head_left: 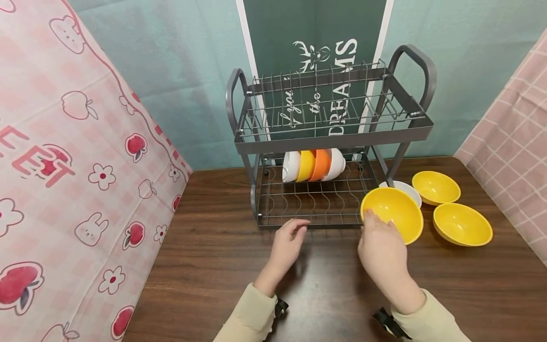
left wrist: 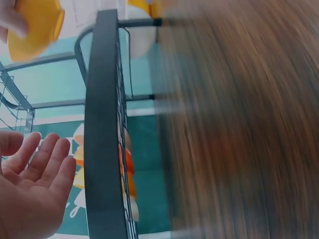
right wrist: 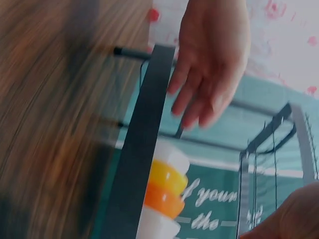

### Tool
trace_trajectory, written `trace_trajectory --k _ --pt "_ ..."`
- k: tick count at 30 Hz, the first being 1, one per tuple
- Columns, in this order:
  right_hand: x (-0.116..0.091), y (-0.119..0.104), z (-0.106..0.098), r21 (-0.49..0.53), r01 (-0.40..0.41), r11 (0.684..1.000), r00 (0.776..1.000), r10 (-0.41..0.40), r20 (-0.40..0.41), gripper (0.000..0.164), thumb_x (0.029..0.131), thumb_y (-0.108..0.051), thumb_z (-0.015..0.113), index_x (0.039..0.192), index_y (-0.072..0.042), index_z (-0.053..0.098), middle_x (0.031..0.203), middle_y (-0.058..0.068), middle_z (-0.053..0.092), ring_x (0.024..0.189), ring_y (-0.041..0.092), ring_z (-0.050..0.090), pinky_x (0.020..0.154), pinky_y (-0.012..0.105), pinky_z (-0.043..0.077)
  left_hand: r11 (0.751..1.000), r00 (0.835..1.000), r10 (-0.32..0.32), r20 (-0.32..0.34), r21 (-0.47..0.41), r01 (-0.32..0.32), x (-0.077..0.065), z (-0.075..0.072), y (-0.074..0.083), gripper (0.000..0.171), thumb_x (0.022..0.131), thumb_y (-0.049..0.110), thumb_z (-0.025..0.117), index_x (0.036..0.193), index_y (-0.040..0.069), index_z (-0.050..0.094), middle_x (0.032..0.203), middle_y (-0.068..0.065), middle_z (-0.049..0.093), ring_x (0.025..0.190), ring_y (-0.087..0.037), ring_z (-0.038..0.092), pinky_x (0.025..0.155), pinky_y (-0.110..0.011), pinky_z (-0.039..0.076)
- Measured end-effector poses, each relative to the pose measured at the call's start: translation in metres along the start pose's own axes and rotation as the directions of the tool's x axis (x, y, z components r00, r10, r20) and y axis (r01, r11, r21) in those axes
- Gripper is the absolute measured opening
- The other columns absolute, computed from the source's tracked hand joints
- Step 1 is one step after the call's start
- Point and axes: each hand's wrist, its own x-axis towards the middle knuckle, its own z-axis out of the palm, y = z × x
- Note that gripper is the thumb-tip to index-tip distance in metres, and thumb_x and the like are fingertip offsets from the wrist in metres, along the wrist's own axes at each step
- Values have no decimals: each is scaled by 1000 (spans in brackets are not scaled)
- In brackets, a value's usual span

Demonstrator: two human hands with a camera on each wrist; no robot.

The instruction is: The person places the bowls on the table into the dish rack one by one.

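Note:
In the head view my right hand (head_left: 383, 256) grips a yellow bowl (head_left: 395, 213) by its near left rim, fingers inside it and the bowl tilted. The same bowl (left wrist: 35, 30) shows blurred in the left wrist view. My left hand (head_left: 287, 244) holds nothing; its fingers are loosely bent near the front edge of the lower tier of a dark grey dish rack (head_left: 333, 140). On that tier several bowls stand on edge in a row: a white bowl (head_left: 291, 167), a yellow bowl (head_left: 306, 166), an orange bowl (head_left: 321, 165) and another white bowl (head_left: 337, 164).
On the wooden table (head_left: 205, 266), right of the rack, lie two more yellow bowls, one farther back (head_left: 436, 188) and one nearer (head_left: 462, 225). A white bowl (head_left: 408, 190) is partly hidden behind the held one. The rack's upper wire tier (head_left: 316, 104) overhangs the lower one.

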Motion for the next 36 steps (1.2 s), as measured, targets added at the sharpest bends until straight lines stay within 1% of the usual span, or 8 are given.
trace_trajectory --k 3,6,13,15,18,24,30,36 --pt "1 -11 3 3 53 999 998 -53 17 34 82 -1 56 113 10 57 109 25 64 101 38 62 93 55 43 984 997 -68 21 -163 70 -1 5 5 22 93 16 53 110 6 64 109 -11 66 98 -22 63 82 -22 51" --pt "-1 -21 6 -1 100 995 994 -100 37 33 80 -1 58 112 8 59 110 22 65 101 35 63 93 53 44 934 989 -137 54 -326 147 -2 10 8 25 94 15 52 113 2 60 115 -18 63 104 -27 62 85 -22 51" --pt "-9 -37 12 -5 173 985 981 -172 93 36 76 -1 62 111 5 61 112 17 66 102 30 64 95 51 44 729 942 -310 128 -604 322 -1 15 14 33 95 15 50 121 -6 52 125 -24 55 113 -33 57 90 -37 51" --pt "-11 -40 14 -9 193 981 975 -191 111 38 74 -2 63 112 3 61 112 16 66 103 29 64 96 50 44 686 929 -340 147 -638 352 -1 15 14 37 94 17 50 122 -7 49 126 -25 54 114 -32 57 91 -38 51" --pt "-15 -44 17 -12 216 976 968 -213 131 41 72 -3 65 113 2 61 112 15 67 103 28 64 97 49 43 644 919 -351 178 -667 375 -1 15 14 43 94 20 51 126 -9 45 126 -25 54 110 -28 60 90 -36 52" --pt "-21 -50 21 2 267 964 955 -265 135 40 70 -5 69 110 0 63 110 13 68 102 27 64 97 49 44 596 904 -368 216 -692 408 -1 12 17 45 91 24 55 126 -4 48 116 -11 61 85 -6 63 75 -23 54" --pt "-25 -52 26 -3 308 951 943 -305 135 39 70 -5 70 108 -2 64 109 13 68 101 27 65 96 48 44 563 898 -377 226 -714 416 -1 11 18 45 91 24 55 127 -3 49 104 -3 63 79 -5 64 62 -18 52" --pt "-26 -51 26 -11 348 938 927 -342 152 38 71 -6 70 109 -3 64 108 12 68 102 26 64 98 49 43 546 899 -380 218 -732 409 0 11 18 42 87 15 57 121 -8 51 100 -1 61 82 -8 63 61 -20 52"
